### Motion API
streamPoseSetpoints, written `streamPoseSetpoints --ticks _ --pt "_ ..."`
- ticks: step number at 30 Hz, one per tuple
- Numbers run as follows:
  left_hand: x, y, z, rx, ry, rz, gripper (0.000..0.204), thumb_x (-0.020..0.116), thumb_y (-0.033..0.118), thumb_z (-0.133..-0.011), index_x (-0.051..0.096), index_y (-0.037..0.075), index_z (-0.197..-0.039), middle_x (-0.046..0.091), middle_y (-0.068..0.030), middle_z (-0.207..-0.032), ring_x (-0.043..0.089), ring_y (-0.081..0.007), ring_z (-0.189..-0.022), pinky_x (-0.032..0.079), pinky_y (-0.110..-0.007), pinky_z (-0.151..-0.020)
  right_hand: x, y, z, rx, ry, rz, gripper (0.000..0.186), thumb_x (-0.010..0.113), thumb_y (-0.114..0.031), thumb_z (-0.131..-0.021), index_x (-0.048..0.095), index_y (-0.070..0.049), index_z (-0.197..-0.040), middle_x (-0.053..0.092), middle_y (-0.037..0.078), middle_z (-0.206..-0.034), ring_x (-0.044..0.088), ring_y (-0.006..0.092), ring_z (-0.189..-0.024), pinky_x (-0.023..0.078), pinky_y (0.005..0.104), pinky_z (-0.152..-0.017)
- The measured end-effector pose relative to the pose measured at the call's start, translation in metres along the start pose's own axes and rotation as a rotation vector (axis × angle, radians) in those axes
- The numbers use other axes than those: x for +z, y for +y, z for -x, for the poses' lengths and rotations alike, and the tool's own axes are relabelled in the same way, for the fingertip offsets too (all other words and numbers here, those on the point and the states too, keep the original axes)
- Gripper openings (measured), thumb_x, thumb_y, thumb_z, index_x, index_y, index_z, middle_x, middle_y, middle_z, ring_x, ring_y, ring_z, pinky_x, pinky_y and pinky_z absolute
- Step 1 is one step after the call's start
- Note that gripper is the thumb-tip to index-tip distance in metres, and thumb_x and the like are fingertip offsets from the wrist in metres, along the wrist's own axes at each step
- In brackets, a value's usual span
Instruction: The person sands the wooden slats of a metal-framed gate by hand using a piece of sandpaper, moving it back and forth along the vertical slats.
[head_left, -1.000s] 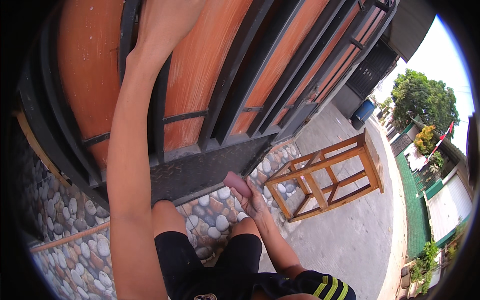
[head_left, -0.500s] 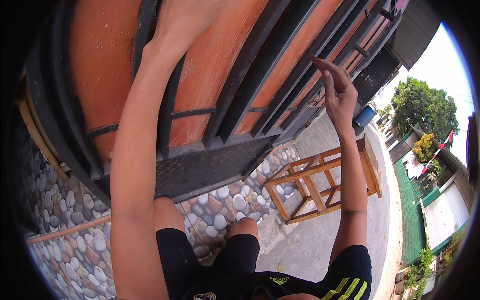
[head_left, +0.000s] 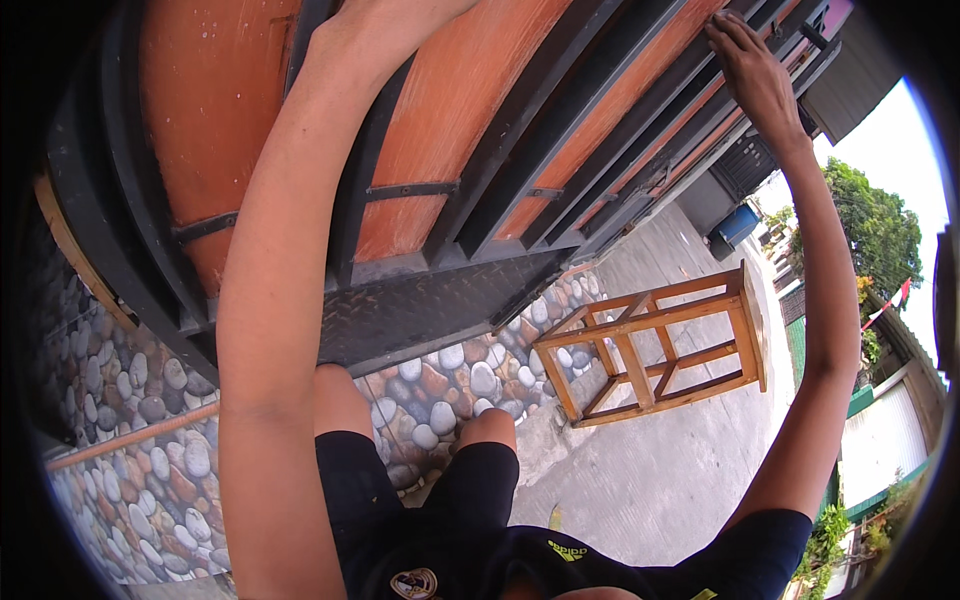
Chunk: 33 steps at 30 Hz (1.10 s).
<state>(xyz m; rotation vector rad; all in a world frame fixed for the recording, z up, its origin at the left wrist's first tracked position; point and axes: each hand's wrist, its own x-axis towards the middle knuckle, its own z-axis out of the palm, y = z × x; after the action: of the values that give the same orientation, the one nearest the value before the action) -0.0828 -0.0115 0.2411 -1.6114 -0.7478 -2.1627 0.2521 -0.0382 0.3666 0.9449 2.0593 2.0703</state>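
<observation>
A gate with orange panels (head_left: 200,120) and black metal bars (head_left: 540,110) fills the upper view. My left hand (head_left: 390,25) reaches up to it; its fingers are cut off by the top edge, so their grip is unseen. At the upper right, my right hand (head_left: 750,75) rests with bent fingers against a black bar. Whatever lies under those fingers is hidden; the pinkish-brown piece seen in it earlier cannot be made out.
A wooden stool-like frame (head_left: 640,368) lies on the concrete (head_left: 650,470) at right, beside pebble-patterned tiles (head_left: 170,500). My bent knees are below the gate. Farther back are a blue barrel (head_left: 735,223), trees (head_left: 850,210) and house fronts along the lane.
My right hand has risen from near my knees to high on the gate, turning its back toward me; the piece it held is out of sight. My left arm has shifted slightly right.
</observation>
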Motion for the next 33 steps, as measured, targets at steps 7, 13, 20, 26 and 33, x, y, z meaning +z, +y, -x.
streamPoseSetpoints --ticks 7,13,20,26,33 --pt "-0.005 0.004 -0.002 -0.122 -0.069 0.013 0.036 0.054 0.023 -0.091 0.051 -0.010 -0.105 0.059 -0.0341 -0.073 0.062 -0.0465 -0.073 0.050 -0.050 -0.065 -0.015 -0.034 0.019 -0.171 -0.327 -0.094 0.054 0.054 0.007 -0.079 0.050 -0.010 -0.131 0.046 0.004 -0.138 0.042 0.0232 -0.129 0.045 0.0327 -0.103" --pt "-0.006 0.011 0.000 -0.124 -0.075 0.032 0.037 0.055 0.022 -0.090 0.050 -0.011 -0.104 0.059 -0.0340 -0.073 0.062 -0.0465 -0.073 0.050 -0.050 -0.064 -0.033 0.053 -0.017 0.082 -0.097 0.137 0.034 0.054 -0.003 -0.084 0.060 -0.006 -0.117 0.051 0.009 -0.133 0.052 0.0312 -0.117 0.046 0.0406 -0.095" --pt "-0.007 0.007 -0.001 -0.135 -0.072 0.029 0.036 0.055 0.023 -0.091 0.051 -0.011 -0.103 0.058 -0.0329 -0.069 0.063 -0.0450 -0.070 0.049 -0.049 -0.061 -0.051 0.011 -0.023 0.268 -0.105 0.043 0.044 0.051 0.001 -0.080 0.057 -0.009 -0.122 0.052 0.009 -0.132 0.058 0.0319 -0.104 0.052 0.0403 -0.080" --pt "-0.006 0.010 0.000 -0.165 -0.112 0.028 0.036 0.055 0.023 -0.090 0.051 -0.010 -0.103 0.059 -0.0324 -0.070 0.062 -0.0454 -0.070 0.049 -0.049 -0.060 -0.010 -0.030 0.003 0.126 -0.107 0.028 0.046 0.053 0.001 -0.077 0.055 -0.004 -0.122 0.051 0.011 -0.133 0.059 0.0297 -0.101 0.052 0.0369 -0.081" --pt "-0.001 -0.001 -0.001 -0.096 -0.057 0.022 0.034 0.056 0.022 -0.090 0.051 -0.009 -0.103 0.059 -0.0338 -0.071 0.062 -0.0470 -0.071 0.050 -0.050 -0.063 -0.008 -0.223 0.079 -0.255 -0.250 -0.323 0.036 0.056 -0.006 -0.075 0.059 0.010 -0.107 0.055 0.021 -0.122 0.056 0.0225 -0.099 0.053 0.0313 -0.081"
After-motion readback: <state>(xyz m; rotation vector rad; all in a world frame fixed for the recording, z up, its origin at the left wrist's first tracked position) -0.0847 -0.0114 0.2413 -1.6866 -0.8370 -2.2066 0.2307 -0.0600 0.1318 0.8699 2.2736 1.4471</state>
